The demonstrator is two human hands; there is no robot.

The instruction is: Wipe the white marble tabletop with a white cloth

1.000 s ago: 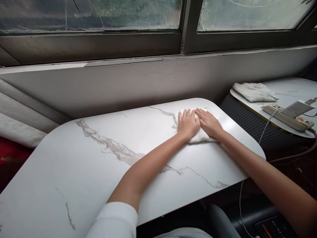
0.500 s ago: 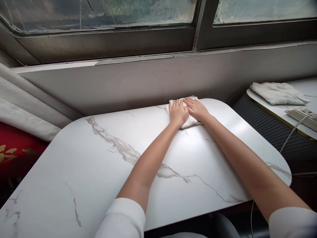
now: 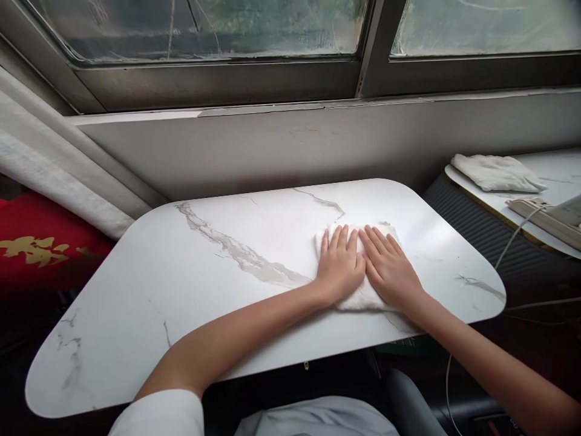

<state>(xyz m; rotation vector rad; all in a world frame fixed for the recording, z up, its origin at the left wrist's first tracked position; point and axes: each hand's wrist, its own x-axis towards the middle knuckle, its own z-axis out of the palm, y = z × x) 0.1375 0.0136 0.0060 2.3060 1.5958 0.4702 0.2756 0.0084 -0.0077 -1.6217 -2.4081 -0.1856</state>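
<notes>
Both hands lie flat, side by side, on a white folded cloth (image 3: 363, 297) on the white marble-patterned table (image 3: 190, 284). My left hand (image 3: 339, 263) presses the cloth's left half with fingers stretched out towards the window. My right hand (image 3: 391, 266) covers the right half, fingers also flat and slightly spread. The cloth sits right of the table's middle, close to the near edge. Most of it is hidden under the palms.
A grey wall and a window sill (image 3: 272, 109) run behind the table. To the right stands a second table (image 3: 554, 175) with another white cloth (image 3: 497, 172) and a power strip (image 3: 540, 215) with a cable. A red fabric (image 3: 40, 242) lies at the left.
Both hands have slid the cloth from the far edge of the table back towards me, near the front edge. The view has shifted slightly.
</notes>
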